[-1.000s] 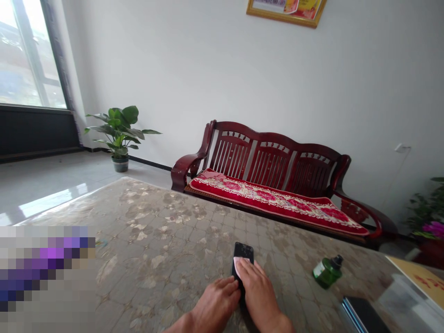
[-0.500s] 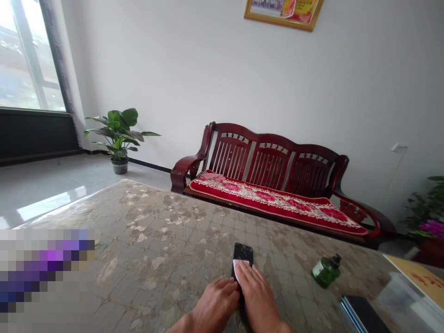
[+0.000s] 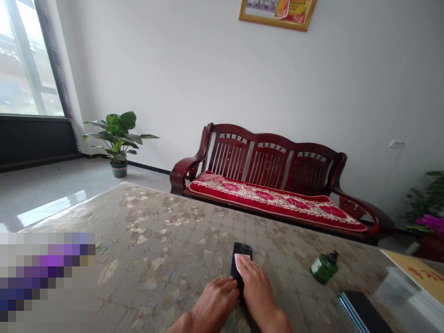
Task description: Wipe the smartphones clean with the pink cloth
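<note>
A black smartphone [image 3: 235,270] lies face up on the table, its top end pointing away from me. My left hand [image 3: 218,299] is closed against the phone's lower left edge, fingers together. Flat under the fingers of my right hand [image 3: 257,286] is a small pink cloth [image 3: 238,260], pressed onto the phone's screen near the upper part. The lower part of the phone is mostly covered by my hands.
A patterned cover lies on the table [image 3: 152,249]. To the right stand a green bottle [image 3: 324,268] with a black cap, a dark notebook stack [image 3: 367,312] and a clear plastic box [image 3: 398,296]. Beyond the table is a red wooden bench [image 3: 270,157]. A blurred purple patch covers the lower left.
My right hand and the pink cloth have slid a little farther up the phone's screen. My left hand stays at the phone's edge. The view has shifted slightly.
</note>
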Action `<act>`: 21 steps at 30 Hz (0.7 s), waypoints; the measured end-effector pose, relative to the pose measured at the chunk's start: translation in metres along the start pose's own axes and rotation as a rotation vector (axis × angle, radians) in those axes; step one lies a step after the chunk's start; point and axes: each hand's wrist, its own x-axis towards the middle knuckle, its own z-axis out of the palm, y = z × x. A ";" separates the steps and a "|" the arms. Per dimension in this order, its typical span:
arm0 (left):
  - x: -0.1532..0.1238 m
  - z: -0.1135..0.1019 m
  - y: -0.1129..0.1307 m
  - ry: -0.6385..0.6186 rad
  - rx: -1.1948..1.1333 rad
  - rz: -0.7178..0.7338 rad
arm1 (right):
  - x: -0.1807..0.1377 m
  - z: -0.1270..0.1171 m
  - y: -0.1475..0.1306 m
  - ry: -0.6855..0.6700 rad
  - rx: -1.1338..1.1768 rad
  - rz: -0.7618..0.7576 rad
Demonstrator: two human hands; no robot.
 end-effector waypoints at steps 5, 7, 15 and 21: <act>0.006 -0.028 0.006 -0.139 -0.062 -0.046 | -0.034 0.004 0.002 0.112 0.018 -0.069; 0.009 -0.042 0.009 -0.195 -0.077 -0.072 | -0.037 0.005 0.004 0.156 0.031 -0.100; 0.033 -0.078 -0.005 -0.296 0.006 -0.055 | -0.035 0.002 0.002 0.254 0.083 -0.151; 0.071 -0.072 -0.029 -0.348 0.221 0.201 | -0.030 -0.012 -0.002 0.183 0.155 -0.187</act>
